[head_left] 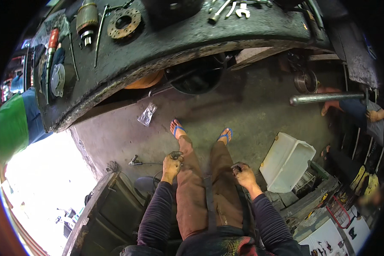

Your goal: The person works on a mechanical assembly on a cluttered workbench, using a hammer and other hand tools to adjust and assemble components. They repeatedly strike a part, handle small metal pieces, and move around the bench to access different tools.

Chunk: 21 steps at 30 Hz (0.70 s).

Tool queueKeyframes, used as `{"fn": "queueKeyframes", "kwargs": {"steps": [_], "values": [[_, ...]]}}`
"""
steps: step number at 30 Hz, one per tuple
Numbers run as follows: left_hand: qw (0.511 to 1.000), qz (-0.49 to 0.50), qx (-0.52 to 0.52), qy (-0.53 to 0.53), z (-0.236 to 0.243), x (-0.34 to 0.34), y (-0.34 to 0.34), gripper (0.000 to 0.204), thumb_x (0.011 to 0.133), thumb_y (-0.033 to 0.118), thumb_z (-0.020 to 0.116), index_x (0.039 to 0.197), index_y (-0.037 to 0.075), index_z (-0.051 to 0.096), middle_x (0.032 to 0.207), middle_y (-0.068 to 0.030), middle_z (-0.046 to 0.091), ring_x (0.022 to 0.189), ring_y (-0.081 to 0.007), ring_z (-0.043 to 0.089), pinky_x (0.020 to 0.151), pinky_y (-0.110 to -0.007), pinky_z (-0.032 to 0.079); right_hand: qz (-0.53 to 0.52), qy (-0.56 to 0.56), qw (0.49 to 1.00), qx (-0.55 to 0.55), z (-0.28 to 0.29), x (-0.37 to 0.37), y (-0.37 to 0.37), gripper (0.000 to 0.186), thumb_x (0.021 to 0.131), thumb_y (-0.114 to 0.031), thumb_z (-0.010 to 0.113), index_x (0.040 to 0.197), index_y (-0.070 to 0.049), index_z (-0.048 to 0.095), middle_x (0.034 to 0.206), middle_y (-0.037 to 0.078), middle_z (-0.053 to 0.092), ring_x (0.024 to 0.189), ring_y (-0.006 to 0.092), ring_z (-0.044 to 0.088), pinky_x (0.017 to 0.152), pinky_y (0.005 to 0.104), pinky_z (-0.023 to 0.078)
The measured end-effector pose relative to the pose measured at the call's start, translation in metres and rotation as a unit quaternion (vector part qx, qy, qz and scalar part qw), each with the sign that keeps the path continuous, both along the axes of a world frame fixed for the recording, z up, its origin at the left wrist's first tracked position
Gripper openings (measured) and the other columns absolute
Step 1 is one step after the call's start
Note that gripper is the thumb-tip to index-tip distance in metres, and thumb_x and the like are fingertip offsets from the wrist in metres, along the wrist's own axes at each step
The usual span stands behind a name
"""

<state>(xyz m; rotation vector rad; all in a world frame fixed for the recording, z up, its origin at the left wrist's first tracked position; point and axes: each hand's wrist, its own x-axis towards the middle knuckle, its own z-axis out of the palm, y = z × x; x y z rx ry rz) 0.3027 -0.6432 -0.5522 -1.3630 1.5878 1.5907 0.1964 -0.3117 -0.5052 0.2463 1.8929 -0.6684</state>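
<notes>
The left hand is hovering over the left knee, its fingers bending inward, and the right hand is hovering just right of the right thigh with its fingers curling in the same way. Both are dark with grime, and from this height I cannot tell whether either is closing on something small or simply curling around nothing. The brown trousers are lying nearest to them, stretching from the near edge toward the sandals; the forearms are reaching forward along both sides of the lap, probably because the person is sitting.

On the far side, the bench is carrying parts and tools. The rotor and ring are lying toward the left, with the screwdriver farther left, perhaps to be within reach from this side. Spanners are lying toward the bench's far edge.

On the floor, a clip is lying left of the left hand, and a clear bag is lying farther off. Right of the right hand, a white tub is tilting, its open mouth facing right, seemingly because it is leaning on the clutter beside it.
</notes>
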Motion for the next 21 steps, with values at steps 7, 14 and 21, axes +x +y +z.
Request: {"fn": "queueKeyframes", "kwargs": {"steps": [7,14,21], "values": [[0.928,0.215,0.296,0.074,0.006,-0.007,0.023,0.032,0.104,0.020,0.052,0.117,-0.007,0.065,0.113,-0.0136,0.070,0.092,-0.0180,0.069,0.083,-0.034,0.057,0.130,0.098,0.987,-0.009,0.054,0.016,-0.115,0.033,0.096,-0.025,0.064,0.122,-0.005,0.066,0.091,0.017,0.072,0.081,0.0280,0.071,0.073,0.0384,0.054],[0.988,-0.040,0.133,0.073,-0.006,-0.027,0.021,0.030,0.088,0.026,0.066,0.108,0.004,0.072,0.109,-0.0135,0.072,0.093,-0.0311,0.070,0.086,-0.042,0.055,0.160,0.039,0.979,-0.123,0.094,-0.022,-0.164,0.042,0.097,-0.031,0.060,0.131,-0.006,0.060,0.113,0.028,0.068,0.108,0.0460,0.065,0.093,0.0499,0.051],[0.939,-0.255,-0.208,0.103,-0.026,0.004,-0.016,0.020,0.080,0.014,0.062,0.095,0.005,0.072,0.090,-0.0153,0.072,0.083,-0.0377,0.068,0.076,-0.045,0.055,0.085,0.037,0.996,0.014,0.045,-0.034,-0.065,0.034,0.092,-0.026,0.070,0.113,0.001,0.069,0.094,0.018,0.074,0.085,0.0290,0.072,0.073,0.0381,0.056]]}}
